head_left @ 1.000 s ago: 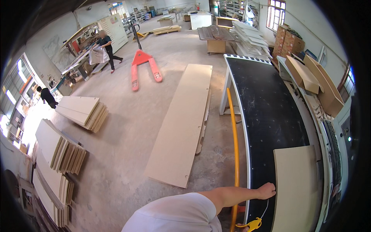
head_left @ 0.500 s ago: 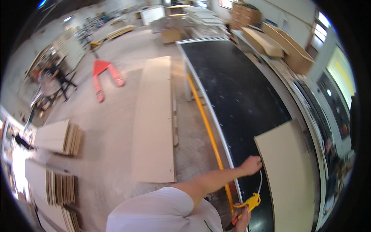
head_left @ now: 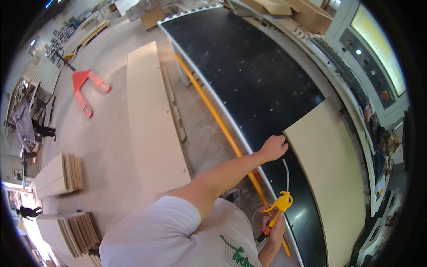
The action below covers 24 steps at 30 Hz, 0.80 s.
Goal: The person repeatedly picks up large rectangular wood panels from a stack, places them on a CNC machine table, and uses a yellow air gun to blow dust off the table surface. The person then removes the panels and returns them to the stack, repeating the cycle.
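Note:
My left hand [head_left: 273, 148] is closed at the left edge of a long beige board [head_left: 329, 164], close to its far corner; the fingertips are partly hidden. This board lies along the right side of a black-topped conveyor table [head_left: 249, 75]. Lower down, my right hand [head_left: 275, 226] is wrapped round the handle of a yellow air blow gun [head_left: 283, 202]. Its thin pale nozzle points up over the black surface, just below my left hand and apart from the board.
A yellow rail [head_left: 213, 111] runs along the table's left side. On the floor stand a long stack of boards [head_left: 153, 120], a red pallet jack [head_left: 82, 80] and more board stacks [head_left: 58, 175]. A machine control panel [head_left: 369, 66] rises at right. A person [head_left: 42, 129] stands far left.
The view has turned and shifted, so the table and floor things sit further left and up. My left hand stays at the board's edge; the blow gun's nozzle now points more upright.

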Motion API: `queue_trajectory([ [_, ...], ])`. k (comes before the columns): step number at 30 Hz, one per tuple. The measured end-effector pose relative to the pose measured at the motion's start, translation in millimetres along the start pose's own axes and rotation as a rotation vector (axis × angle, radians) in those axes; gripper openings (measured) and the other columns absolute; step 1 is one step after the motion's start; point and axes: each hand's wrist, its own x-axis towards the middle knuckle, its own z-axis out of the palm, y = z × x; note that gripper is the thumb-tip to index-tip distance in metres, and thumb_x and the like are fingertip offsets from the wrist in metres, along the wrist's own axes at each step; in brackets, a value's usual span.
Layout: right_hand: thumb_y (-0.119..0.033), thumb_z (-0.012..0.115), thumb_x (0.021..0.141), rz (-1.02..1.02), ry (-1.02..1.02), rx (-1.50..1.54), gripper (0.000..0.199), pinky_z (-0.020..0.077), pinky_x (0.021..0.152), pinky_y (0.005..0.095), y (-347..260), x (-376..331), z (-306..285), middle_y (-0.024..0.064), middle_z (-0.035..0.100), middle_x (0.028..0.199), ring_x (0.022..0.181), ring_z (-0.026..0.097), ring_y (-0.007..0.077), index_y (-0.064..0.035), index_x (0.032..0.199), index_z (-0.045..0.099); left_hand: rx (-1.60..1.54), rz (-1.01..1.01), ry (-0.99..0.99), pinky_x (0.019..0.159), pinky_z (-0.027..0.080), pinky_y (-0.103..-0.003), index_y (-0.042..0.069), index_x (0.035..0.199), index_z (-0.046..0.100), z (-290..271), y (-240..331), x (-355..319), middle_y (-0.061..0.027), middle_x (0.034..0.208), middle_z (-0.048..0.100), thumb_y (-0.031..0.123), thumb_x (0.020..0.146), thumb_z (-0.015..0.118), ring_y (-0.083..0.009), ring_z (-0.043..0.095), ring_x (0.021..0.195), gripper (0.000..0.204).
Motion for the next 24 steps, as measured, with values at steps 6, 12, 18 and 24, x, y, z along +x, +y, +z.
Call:
queue_trajectory([
  [6,-0.037,0.036,0.105,0.246,-0.093,-0.187,0.042,0.0365,0.042,0.0230,0,-7,-16,0.0151,0.067,0.102,0.045,0.045,0.0101,-0.0010,0.119,0.053,-0.033,-0.031,-0.025,0.067,0.052,-0.047,-0.003,0.074,0.058,-3,1,-2,-0.0250,0.074,0.063,0.019,0.082,0.063,-0.0427,0.064,0.075,0.025],
  [12,-0.029,0.045,0.103,0.600,-0.388,-0.541,0.029,0.0347,0.042,0.0242,0,0,-27,0.0015,0.053,0.060,0.043,0.043,0.0082,-0.0054,0.112,0.059,-0.066,-0.038,-0.018,0.068,0.052,-0.047,-0.003,0.073,0.059,-8,2,-4,-0.0240,0.073,0.064,0.019,0.083,0.064,-0.0428,0.064,0.074,0.024],
  [18,-0.039,0.040,0.103,0.440,-0.396,-0.499,0.043,0.0357,0.042,0.0224,-19,0,-38,0.0121,0.068,0.091,0.043,0.043,0.0092,-0.0012,0.115,0.054,-0.061,-0.034,-0.014,0.070,0.052,-0.046,-0.003,0.072,0.060,-5,0,-4,-0.0229,0.073,0.064,0.020,0.082,0.065,-0.0411,0.065,0.076,0.025],
  [24,-0.046,0.033,0.104,0.156,-0.048,-0.134,0.054,0.0332,0.041,0.0193,3,-13,-20,0.0155,0.067,0.101,0.044,0.043,0.0080,0.0004,0.126,0.051,-0.074,0.006,-0.062,0.068,0.051,-0.045,-0.003,0.069,0.061,-11,-3,-2,-0.0236,0.073,0.063,0.020,0.081,0.066,-0.0400,0.064,0.075,0.026],
])
